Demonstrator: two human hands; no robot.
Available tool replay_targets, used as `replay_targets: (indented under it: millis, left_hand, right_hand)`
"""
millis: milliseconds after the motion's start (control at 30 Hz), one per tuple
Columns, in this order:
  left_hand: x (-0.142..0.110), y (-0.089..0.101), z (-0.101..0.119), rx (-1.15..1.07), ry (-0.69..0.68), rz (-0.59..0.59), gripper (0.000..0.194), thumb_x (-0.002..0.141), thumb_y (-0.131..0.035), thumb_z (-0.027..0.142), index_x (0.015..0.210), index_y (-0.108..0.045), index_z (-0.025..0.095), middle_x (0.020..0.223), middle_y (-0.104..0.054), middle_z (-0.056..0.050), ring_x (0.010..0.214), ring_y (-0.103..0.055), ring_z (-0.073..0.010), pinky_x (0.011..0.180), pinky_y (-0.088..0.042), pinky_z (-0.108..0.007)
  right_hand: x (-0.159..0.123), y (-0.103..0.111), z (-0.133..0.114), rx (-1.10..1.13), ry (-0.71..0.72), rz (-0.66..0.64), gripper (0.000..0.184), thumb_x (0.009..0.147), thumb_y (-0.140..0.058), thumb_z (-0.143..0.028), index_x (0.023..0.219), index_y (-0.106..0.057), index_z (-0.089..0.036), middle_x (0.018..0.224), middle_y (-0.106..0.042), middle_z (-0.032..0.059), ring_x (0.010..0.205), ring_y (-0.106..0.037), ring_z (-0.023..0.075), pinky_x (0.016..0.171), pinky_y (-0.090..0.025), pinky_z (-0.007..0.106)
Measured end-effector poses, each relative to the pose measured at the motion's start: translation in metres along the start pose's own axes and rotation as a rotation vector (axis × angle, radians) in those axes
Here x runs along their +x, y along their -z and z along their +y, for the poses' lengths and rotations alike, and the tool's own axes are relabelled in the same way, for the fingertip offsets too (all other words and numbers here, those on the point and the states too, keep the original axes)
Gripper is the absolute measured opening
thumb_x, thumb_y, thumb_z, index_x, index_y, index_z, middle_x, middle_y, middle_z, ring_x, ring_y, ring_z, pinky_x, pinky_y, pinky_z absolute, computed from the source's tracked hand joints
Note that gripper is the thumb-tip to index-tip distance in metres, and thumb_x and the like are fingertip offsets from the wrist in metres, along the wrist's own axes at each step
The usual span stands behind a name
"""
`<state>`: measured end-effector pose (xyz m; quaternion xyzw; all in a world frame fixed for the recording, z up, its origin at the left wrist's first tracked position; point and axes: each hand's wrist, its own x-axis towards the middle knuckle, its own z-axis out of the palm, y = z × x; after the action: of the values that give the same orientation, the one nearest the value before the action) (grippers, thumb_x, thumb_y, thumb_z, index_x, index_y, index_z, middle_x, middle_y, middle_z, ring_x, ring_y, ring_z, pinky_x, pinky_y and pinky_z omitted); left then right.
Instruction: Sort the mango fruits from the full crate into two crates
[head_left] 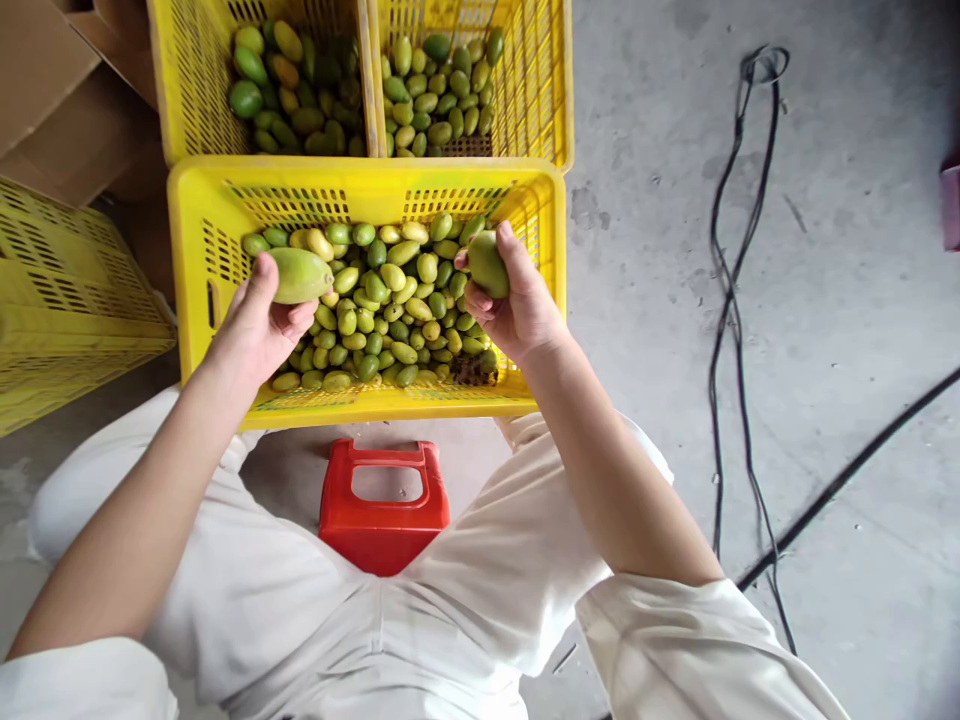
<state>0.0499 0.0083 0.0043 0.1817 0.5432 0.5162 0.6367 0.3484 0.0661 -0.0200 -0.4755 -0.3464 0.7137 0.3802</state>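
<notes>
My left hand (262,325) is closed round a pale green oval fruit (300,275), thumb on top, above the left part of the near yellow crate (367,178). In my right hand (514,295) is a darker green, mango-like oval fruit (488,265), gripped between thumb and fingers near the crate's right side. Below both hands, many small green and yellowish oval fruits (394,280) cover most of the crate floor. A dark patch (475,370) shows at its near right corner.
Beyond stand a left yellow crate (196,90) and a right yellow crate (529,80), both holding similar fruits. Another yellow crate (67,310) and cardboard (45,70) are at the left. A red stool (382,520) is between my legs. Black cables (731,290) lie on the right floor.
</notes>
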Motion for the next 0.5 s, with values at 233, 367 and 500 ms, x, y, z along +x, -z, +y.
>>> replay_targets:
  millis: [233,367,500]
  left_hand:
    - [-0.004,-0.004,0.014,-0.095,0.020,0.087,0.035,0.102,-0.075,0.064,0.102,-0.076,0.028,0.081,-0.077,-0.002,0.080,-0.077,-0.0201,0.061,-0.055,-0.026]
    - [-0.007,-0.004,0.014,-0.104,0.069,-0.028,0.029,0.087,-0.087,0.053,0.099,-0.071,0.033,0.083,-0.078,-0.002,0.090,-0.082,-0.0270,0.065,-0.064,-0.032]
    - [-0.008,-0.008,0.011,-0.087,0.085,-0.028,0.023,0.088,-0.082,0.048,0.096,-0.068,0.031,0.087,-0.080,-0.004,0.090,-0.081,-0.0284,0.063,-0.062,-0.034]
  right_hand:
    - [0.001,0.002,0.004,0.008,0.005,-0.012,0.067,0.085,-0.086,-0.090,0.116,-0.071,-0.033,0.126,-0.081,0.0059,0.091,-0.077,0.0219,0.059,-0.063,0.035]
    - [0.003,0.004,0.006,0.031,0.028,0.005,0.063,0.084,-0.091,-0.084,0.118,-0.073,-0.033,0.129,-0.081,0.0056,0.099,-0.079,0.0243,0.064,-0.067,0.037]
    - [0.004,0.001,0.006,0.058,0.028,0.041,0.065,0.081,-0.092,-0.085,0.115,-0.074,-0.032,0.129,-0.081,0.0052,0.097,-0.078,0.0230,0.065,-0.067,0.035]
